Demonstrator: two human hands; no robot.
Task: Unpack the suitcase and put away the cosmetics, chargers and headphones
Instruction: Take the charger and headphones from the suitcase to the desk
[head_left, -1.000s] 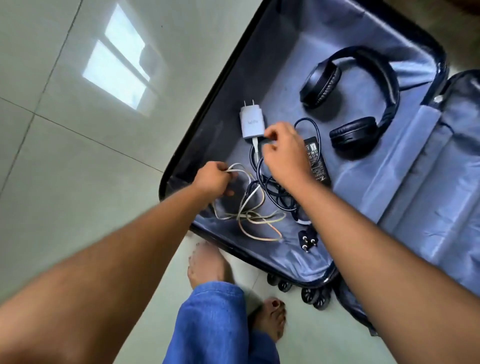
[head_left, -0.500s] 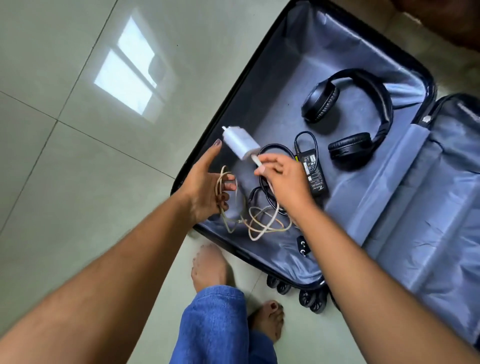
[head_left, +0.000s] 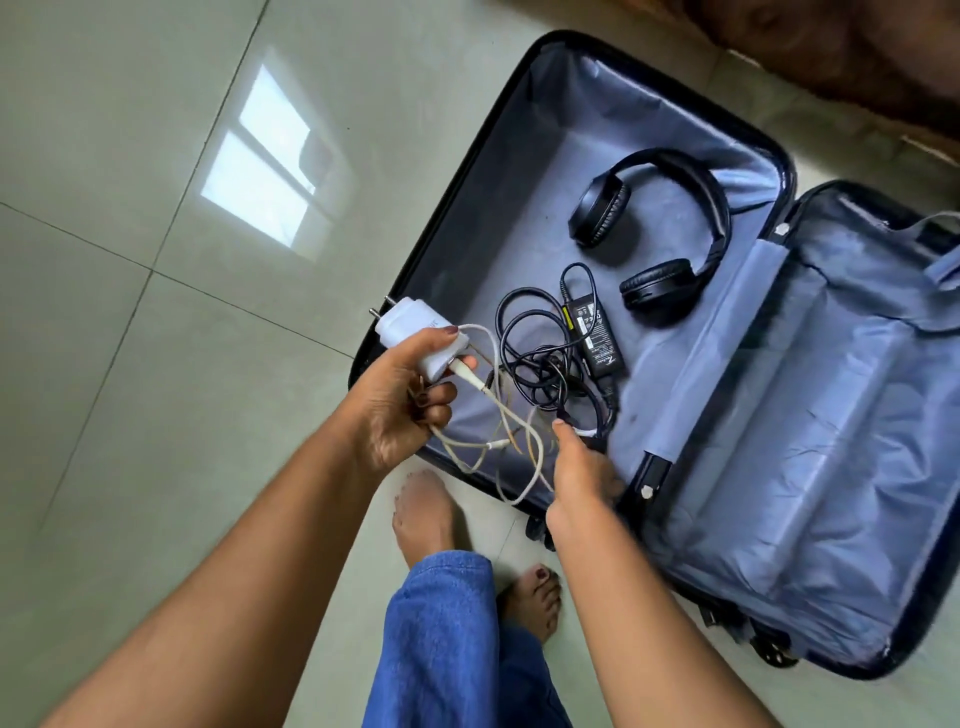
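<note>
Now your left hand (head_left: 400, 400) grips the white charger (head_left: 415, 338), its pale cable (head_left: 498, 431) trailing over the suitcase's (head_left: 519, 104) near left edge. Your right hand (head_left: 582, 473) reaches the black adapter's (head_left: 595, 332) cords (head_left: 540, 358); its grasp cannot be told. Gather the loops before lifting, or they may snag. Headphones (head_left: 670, 228) lie farther in.

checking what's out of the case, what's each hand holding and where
Left hand grips the white charger by its body, cable looped in its fingers. Right hand: cannot tell.
</note>
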